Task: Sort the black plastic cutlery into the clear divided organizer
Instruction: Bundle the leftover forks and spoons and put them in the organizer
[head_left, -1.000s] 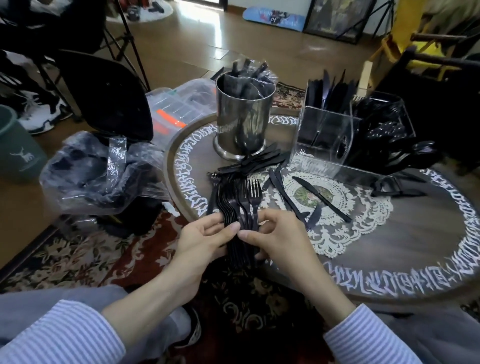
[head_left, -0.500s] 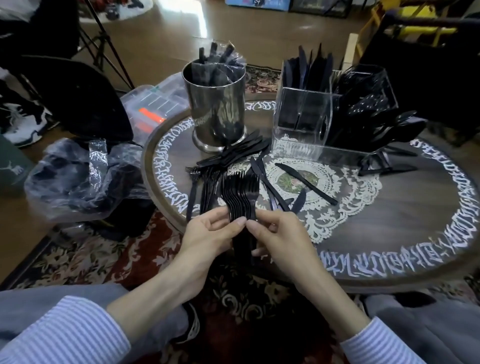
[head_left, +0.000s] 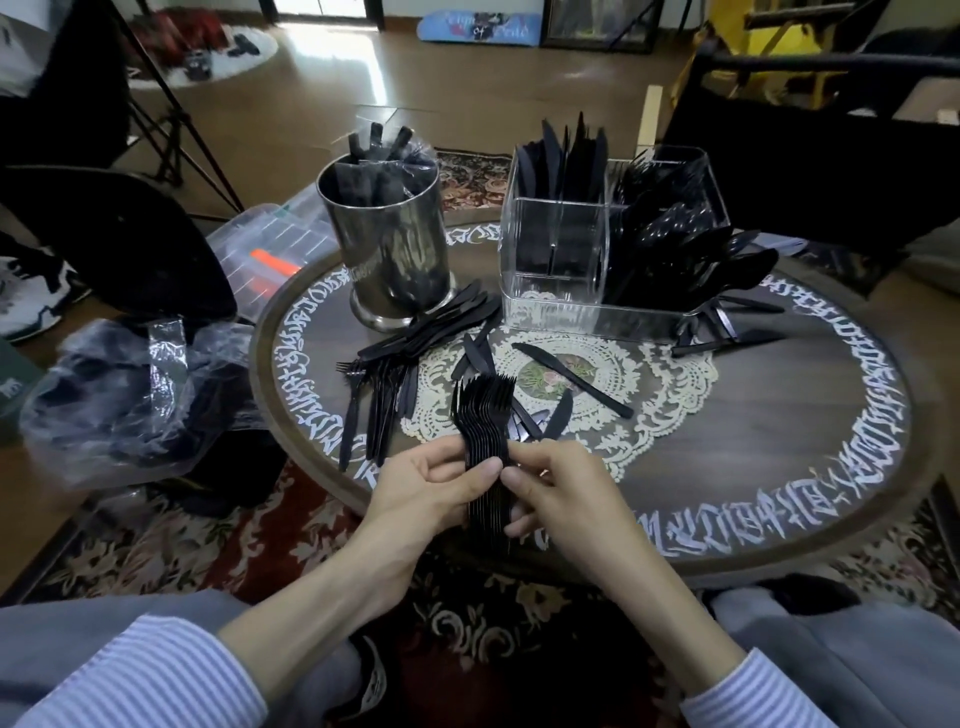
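A stack of forks (head_left: 483, 415) is held between the left hand (head_left: 431, 488) and right hand (head_left: 561, 493) over the near edge of a round table (head_left: 779, 441); behind them a doily (head_left: 649, 374) lies at the table's centre with a knife (head_left: 571, 379) on it; loose cutlery (head_left: 410, 353) lies to its left; a metal canister (head_left: 389, 244) stands behind left, the divided organizer (head_left: 571, 260) behind right; a plastic bag (head_left: 130, 395) lies left of the table.
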